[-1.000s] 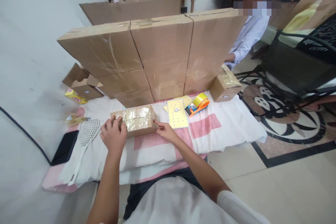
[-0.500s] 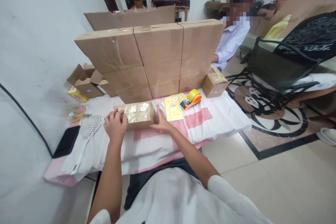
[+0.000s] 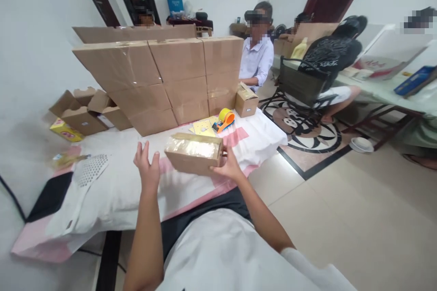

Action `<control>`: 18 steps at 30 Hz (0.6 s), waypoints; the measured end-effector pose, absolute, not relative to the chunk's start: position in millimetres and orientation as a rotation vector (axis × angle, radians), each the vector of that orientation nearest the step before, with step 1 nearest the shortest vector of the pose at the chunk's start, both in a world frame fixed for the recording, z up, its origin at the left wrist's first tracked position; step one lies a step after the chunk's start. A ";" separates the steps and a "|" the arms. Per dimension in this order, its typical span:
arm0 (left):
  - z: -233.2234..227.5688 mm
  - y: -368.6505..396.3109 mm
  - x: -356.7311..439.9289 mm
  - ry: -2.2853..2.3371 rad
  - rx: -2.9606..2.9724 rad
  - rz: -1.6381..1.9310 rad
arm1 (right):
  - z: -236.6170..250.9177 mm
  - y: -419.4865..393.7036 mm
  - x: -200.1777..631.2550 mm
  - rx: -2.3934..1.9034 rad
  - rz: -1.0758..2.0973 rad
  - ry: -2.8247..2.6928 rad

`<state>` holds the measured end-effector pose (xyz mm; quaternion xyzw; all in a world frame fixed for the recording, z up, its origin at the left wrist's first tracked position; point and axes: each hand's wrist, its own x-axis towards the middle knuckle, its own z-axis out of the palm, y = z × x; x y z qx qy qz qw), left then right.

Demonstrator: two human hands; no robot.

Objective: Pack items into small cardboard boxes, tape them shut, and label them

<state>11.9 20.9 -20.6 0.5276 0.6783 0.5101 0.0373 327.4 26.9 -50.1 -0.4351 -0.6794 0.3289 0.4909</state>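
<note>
Right hand has the taped box in its grip; left hand spread just beside it.

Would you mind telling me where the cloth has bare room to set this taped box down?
Bare cloth lies below the taped box, between the perforated scoop and the right hand. Behind it is crowded: the yellow card, tape dispenser and small carton sit against the carton wall.

I can't see my right hand's fingers, they're tucked behind the taped box. Left of that box, something on the bedding is a blur. My elbows run off the bottom edge.
</note>
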 end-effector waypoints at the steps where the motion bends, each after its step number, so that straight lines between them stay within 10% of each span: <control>1: -29.9 20.8 19.5 2.046 1.592 1.546 | -47.8 15.7 346.8 -1.098 0.767 -1.599; 18: -112.5 18.0 50.7 2.046 1.827 1.155 | -35.8 89.2 487.2 -1.832 -0.015 -0.951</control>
